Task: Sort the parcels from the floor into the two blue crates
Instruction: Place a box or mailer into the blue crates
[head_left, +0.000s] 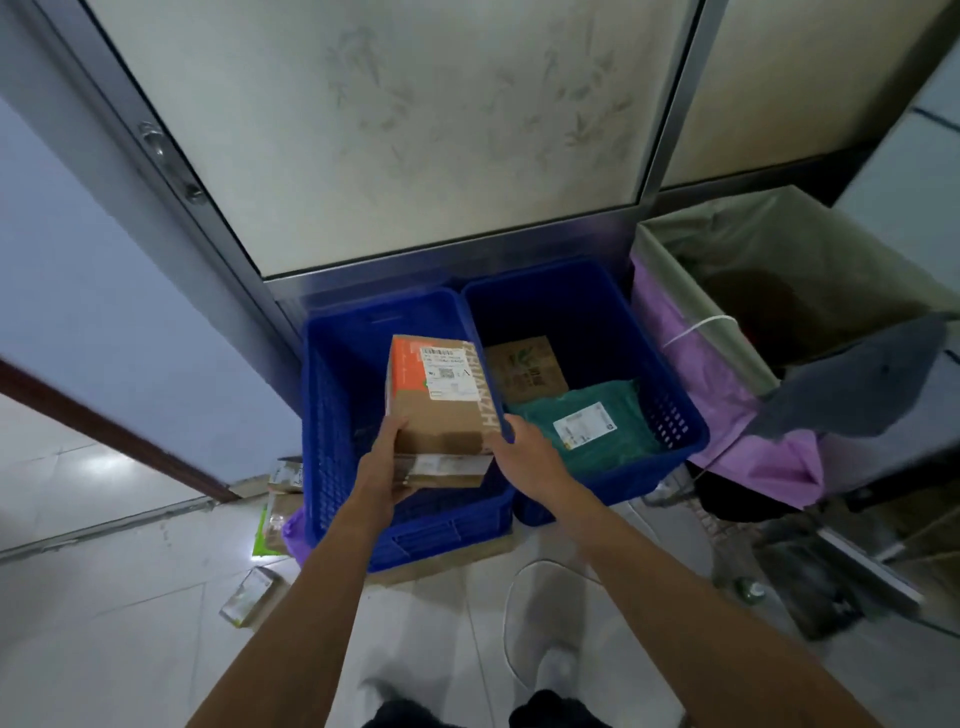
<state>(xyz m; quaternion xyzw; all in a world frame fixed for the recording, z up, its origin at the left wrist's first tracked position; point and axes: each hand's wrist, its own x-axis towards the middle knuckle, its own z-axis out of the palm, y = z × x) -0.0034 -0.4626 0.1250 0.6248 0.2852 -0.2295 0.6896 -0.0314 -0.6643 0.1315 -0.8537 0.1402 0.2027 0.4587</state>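
Both the left hand (383, 470) and right hand (523, 451) were clamped, fingers (394, 430) curled, on a cardboard box (441, 410) over the nine-o'clock blue crate (332, 415).

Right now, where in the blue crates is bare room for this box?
Left crate: bare floor left of the held box. Right crate: only the back right corner, beside the brown parcel; the green mailer fills the front.

Cardboard box (441, 400) with orange panel, label up, held tilted over left blue crate (332, 441). Right blue crate (670, 410) contains brown carton (524, 369) and green mailer (587, 426). Small parcel (254, 595) lies on the floor, left.
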